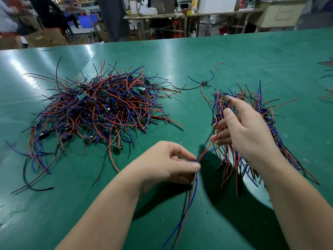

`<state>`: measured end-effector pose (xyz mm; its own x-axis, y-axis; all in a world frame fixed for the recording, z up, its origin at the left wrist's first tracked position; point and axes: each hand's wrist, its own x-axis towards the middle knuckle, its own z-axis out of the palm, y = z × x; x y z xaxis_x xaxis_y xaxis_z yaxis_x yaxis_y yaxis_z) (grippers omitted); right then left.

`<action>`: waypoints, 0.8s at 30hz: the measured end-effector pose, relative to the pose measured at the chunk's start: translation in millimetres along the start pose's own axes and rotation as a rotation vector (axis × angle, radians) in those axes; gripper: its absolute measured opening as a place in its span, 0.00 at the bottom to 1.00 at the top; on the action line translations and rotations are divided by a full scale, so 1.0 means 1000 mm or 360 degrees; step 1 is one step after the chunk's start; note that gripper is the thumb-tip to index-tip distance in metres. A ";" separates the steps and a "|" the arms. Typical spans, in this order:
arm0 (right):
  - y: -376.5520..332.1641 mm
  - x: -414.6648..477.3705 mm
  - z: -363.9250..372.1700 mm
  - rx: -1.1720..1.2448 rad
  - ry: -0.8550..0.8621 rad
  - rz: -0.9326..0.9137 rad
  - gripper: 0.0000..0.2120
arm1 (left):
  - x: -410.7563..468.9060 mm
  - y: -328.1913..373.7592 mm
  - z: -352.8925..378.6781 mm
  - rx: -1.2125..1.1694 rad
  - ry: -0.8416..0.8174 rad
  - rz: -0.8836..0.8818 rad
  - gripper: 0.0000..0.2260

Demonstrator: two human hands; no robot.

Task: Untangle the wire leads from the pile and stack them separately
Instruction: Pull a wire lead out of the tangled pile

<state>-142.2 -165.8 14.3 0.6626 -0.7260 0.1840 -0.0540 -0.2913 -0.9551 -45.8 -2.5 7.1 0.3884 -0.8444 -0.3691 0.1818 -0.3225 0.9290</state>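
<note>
**Item: wire-lead sorting, green table (pixel 234 56)**

- **Pile (pixel 100 109):** large tangle of red, blue and black leads with small green boards among them, on the left half of the table. Most of the stock lies here, so the task is judged to be in its early or middle part.
- **Stack (pixel 271 121):** sorted leads laid roughly parallel on the right side, well apart from the pile, partly hidden by the right forearm.
- **Stray lead (pixel 203 83):** one lead with its board, lying alone between pile and stack, toward the far side.
- **Lead (pixel 207 148):** the one in hand, held above the table between the two hands. Its red wire runs up to the right; blue and dark wires hang toward the near edge.
- **Left hand (pixel 167 163):** thumb and fingertips pinch the lead narrowly at its middle.
- **Right hand (pixel 246 130):** over the stack, index finger and thumb extended, lower fingers half curled. The red wire crosses those fingers, but blur hides whether they grip it or only touch it.

**Step in hand (judged):** straightening one freed lead before it joins the stack.

**Next move calls for:** drawing the wires straight, carrying the lead over to the stack and laying it parallel with the others, board to boards. The trailing blue end should be kept clear of the pile, or it may snag.
</note>
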 end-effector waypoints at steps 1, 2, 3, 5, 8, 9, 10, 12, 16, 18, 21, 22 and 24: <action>0.003 0.001 0.000 -0.0203 0.0003 -0.0016 0.22 | 0.003 0.000 0.001 -0.0078 0.0149 0.0069 0.05; 0.004 0.000 0.000 -0.0392 0.0001 -0.0048 0.26 | 0.006 0.001 0.002 -0.0168 0.0291 0.0141 0.05; 0.003 -0.003 0.000 -0.0510 -0.0025 -0.0085 0.30 | 0.009 0.001 0.003 -0.0257 0.0412 0.0210 0.06; -0.004 -0.011 0.002 -0.0521 -0.0236 -0.0184 0.30 | 0.011 0.003 0.003 -0.0389 0.0544 0.0336 0.07; -0.012 -0.022 0.010 -0.0502 -0.0612 -0.0419 0.19 | 0.009 0.003 0.004 -0.0364 0.0542 0.0464 0.10; -0.013 -0.023 0.012 -0.0507 -0.0591 -0.0481 0.16 | 0.009 0.004 0.006 -0.0328 0.0510 0.0485 0.12; -0.014 -0.022 0.012 -0.0479 -0.0522 -0.0509 0.14 | 0.008 0.005 0.007 -0.0316 0.0476 0.0496 0.12; -0.017 -0.019 0.006 -0.0334 -0.0347 -0.0465 0.13 | 0.008 0.008 0.005 -0.0330 0.0492 0.0509 0.12; -0.015 0.001 -0.029 -0.0364 0.0124 -0.0392 0.14 | 0.011 0.006 -0.024 0.0558 0.1299 0.0711 0.03; -0.009 0.013 -0.053 -0.0677 0.0339 -0.0336 0.15 | 0.012 0.001 -0.041 0.1201 0.1559 0.0643 0.08; 0.002 0.025 -0.086 -0.1000 0.0523 -0.0109 0.13 | 0.018 -0.008 -0.048 0.1562 0.1442 0.0152 0.17; 0.007 0.028 -0.094 -0.1061 0.0561 -0.0012 0.13 | 0.020 -0.011 -0.046 0.1655 0.1399 -0.0005 0.19; 0.017 0.032 -0.104 -0.1164 0.0612 0.0160 0.12 | 0.024 -0.017 -0.043 0.1813 0.1337 -0.0132 0.20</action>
<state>-199.7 -259.1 28.4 0.3343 -0.8938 0.2990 -0.6592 -0.4485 -0.6035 -1.1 1.4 -19.0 0.8996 -0.4345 0.0450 -0.4297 -0.8618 0.2694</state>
